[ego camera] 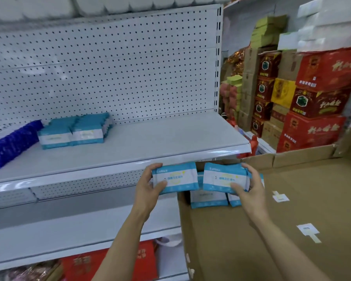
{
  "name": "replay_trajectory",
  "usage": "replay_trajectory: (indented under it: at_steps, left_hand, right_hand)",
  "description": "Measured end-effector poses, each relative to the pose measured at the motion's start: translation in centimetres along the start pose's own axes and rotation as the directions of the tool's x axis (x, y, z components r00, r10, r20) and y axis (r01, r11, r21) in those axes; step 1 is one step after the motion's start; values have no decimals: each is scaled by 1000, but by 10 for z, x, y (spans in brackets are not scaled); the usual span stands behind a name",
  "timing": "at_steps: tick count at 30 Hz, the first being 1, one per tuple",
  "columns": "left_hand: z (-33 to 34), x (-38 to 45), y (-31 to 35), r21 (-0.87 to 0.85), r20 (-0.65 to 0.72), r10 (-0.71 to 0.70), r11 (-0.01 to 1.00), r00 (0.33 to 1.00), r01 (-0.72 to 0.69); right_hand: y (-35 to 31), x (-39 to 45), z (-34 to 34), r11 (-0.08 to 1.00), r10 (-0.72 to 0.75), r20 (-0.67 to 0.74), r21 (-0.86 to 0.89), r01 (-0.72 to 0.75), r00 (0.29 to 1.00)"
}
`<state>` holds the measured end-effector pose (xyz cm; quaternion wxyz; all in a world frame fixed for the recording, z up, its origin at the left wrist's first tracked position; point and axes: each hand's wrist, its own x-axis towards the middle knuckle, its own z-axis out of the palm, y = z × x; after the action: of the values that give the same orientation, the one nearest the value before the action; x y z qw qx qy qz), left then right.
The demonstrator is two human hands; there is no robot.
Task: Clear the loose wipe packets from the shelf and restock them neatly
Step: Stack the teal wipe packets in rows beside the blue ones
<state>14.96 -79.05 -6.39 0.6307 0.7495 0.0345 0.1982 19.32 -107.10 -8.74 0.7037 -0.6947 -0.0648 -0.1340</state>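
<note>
While both forearms reach forward from the bottom edge, left hand [148, 186] grasping a stack of wipe packets [174, 178], thumb on the front face, fingers curled over the top left corner. Right hand [249, 187] grasping a second stack of packets [224, 179] in the same manner, thumb on the lower front, fingers round the right end. Both stacks upright, side by side, a narrow gap between them, just below the front lip of the white shelf [140, 142]. Directly under the two stacks, more blue-and-white packets [209, 198] standing in the far left corner of a big open cardboard box [292, 220], with taped white patches on its brown floor. Lower left, a further white shelf board and below it some red packaging [109, 264]. Farther back on the white shelf, at its left part, two neat stacks of the same teal packets [75, 130] close together, touching a dark blue bundle [10, 145] lying tilted at the far left. Behind them a perforated white back panel [109, 67], and above it white wrapped rolls [109, 5], blurred. Far right, piled red and brown cartons [316, 98] against the wall, with green and white packs on top.
</note>
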Motion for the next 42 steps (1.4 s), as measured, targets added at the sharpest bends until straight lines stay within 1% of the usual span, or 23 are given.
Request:
replay_trajectory:
  at_steps: [4,9,12,17,19,25,32,34,38,42]
  left_hand:
    - [-58,-2,11,8,-48,34,999,998,-34]
    - [-141,-9,15,49,-93,51,998,994,-47]
    - [-190,-16,16,66,-121,62,996,991,-54]
    - [-259,-26,11,61,-166,51,997,985,-41]
    - [-280,-25,8,35,-179,35,999,983,-29]
    - [-328,-3,-8,59,-227,15,998,974,-2]
    - [-359,42,-21,99,-264,25,995,964,1]
    - [-369,57,-23,123,-277,19,992,961,16]
    - [-388,89,-27,124,-277,35,992,960,0]
    - [-406,118,-37,194,-288,33,981,957,24]
  right_hand:
    - [-20,-13,57,998,-56,75,22,54,996]
    - [-46,-40,132,992,-93,134,101,80,987]
    - [-55,-59,175,988,-125,170,109,107,977]
    - [-69,-84,244,985,-123,240,150,88,963]
    - [-74,-89,268,984,-118,269,160,76,956]
    - [-79,-82,322,988,-114,314,137,74,942]
    - [-70,-35,376,991,-114,337,105,84,935]
    - [-67,-22,388,991,-113,342,112,79,933]
    - [-62,0,403,991,-121,357,105,89,926]
    - [-55,17,415,995,-95,329,60,80,939]
